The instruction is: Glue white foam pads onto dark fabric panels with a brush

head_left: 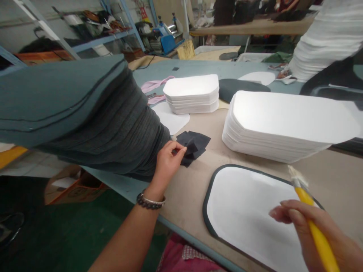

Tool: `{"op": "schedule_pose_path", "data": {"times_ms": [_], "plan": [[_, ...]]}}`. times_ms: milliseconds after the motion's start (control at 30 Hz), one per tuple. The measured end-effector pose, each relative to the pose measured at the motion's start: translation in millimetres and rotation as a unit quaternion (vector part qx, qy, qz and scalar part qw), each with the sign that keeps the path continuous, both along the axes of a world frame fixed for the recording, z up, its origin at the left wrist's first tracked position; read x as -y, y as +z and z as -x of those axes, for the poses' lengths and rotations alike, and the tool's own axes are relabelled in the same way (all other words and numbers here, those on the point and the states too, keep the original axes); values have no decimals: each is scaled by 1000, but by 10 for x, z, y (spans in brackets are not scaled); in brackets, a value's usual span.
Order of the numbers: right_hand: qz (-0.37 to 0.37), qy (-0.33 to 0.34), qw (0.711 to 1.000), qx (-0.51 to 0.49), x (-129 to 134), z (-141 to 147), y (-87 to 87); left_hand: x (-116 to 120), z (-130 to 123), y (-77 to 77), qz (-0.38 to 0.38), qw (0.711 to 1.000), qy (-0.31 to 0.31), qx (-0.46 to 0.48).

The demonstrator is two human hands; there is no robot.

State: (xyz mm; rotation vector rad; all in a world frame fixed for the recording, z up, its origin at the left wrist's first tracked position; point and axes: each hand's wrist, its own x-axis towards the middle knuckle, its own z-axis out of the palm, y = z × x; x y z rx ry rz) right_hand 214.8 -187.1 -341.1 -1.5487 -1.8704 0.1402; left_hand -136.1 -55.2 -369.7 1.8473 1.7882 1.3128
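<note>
My left hand (169, 158) pinches the edge of a small black fabric piece (195, 143), one of several lying in a loose pile on the table. In my right hand (314, 234) is a paintbrush with a yellow handle (321, 241), its pale bristles pointing up and away from me. Below that hand lies a white panel (249, 204) with rounded corners, on top of a slightly larger dark piece whose edge shows as a border. Its right end is hidden behind my right hand.
A tall, leaning stack of dark green-grey sheets (136, 124) rises at the left. Two stacks of white panels, a smaller one (193, 88) and a larger one (283, 121), stand beyond the work area. Another tall white stack (326, 41) is at the far right. A cardboard box (76, 189) sits below the table.
</note>
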Motion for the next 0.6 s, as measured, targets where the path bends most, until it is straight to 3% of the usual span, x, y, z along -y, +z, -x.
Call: {"op": "schedule_pose_path", "data": {"times_ms": [233, 367, 467, 533, 600], "plan": [[-80, 166, 983, 20, -631, 842, 119, 208, -120, 207, 1, 998, -36, 45], [-72, 172, 982, -26, -880, 1233, 189, 423, -307, 388, -7, 997, -77, 26], [-57, 169, 975, -132, -791, 1300, 228, 602, -482, 447, -4, 993, -105, 52], [-68, 153, 968, -188, -628, 1216, 253, 687, -607, 413, 61, 980, -109, 156], [-80, 125, 964, -220, -440, 1064, 283, 732, -743, 333, 181, 923, -131, 314]]}}
